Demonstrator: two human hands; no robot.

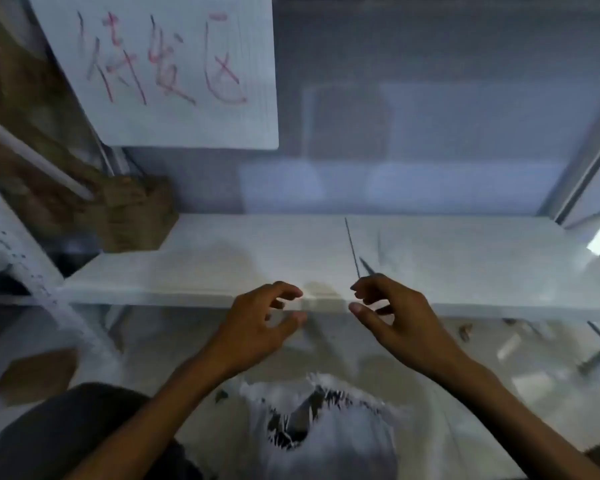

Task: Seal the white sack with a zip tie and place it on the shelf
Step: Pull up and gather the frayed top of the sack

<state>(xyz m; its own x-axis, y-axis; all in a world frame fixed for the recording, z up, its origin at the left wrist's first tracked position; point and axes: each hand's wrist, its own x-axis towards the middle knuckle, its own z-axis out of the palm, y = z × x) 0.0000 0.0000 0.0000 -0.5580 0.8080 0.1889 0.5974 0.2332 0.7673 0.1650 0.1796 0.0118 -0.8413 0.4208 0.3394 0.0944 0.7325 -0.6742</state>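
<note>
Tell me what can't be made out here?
- Head view, zip tie: a thin blurred streak above the right hand; whether the fingers grip it is unclear.
- White sack: its frayed mouth gapes dark, contents unseen, bottom cut off by the frame edge.
- Left hand: curled, apparently empty.
- Sign: red writing smeared by motion blur.

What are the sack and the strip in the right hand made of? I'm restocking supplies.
White sack: likely woven plastic, matte, with loose threads fraying at its open mouth. Strip: thin, dark and straight, probably a plastic zip tie; blur leaves its finish unclear.
</note>
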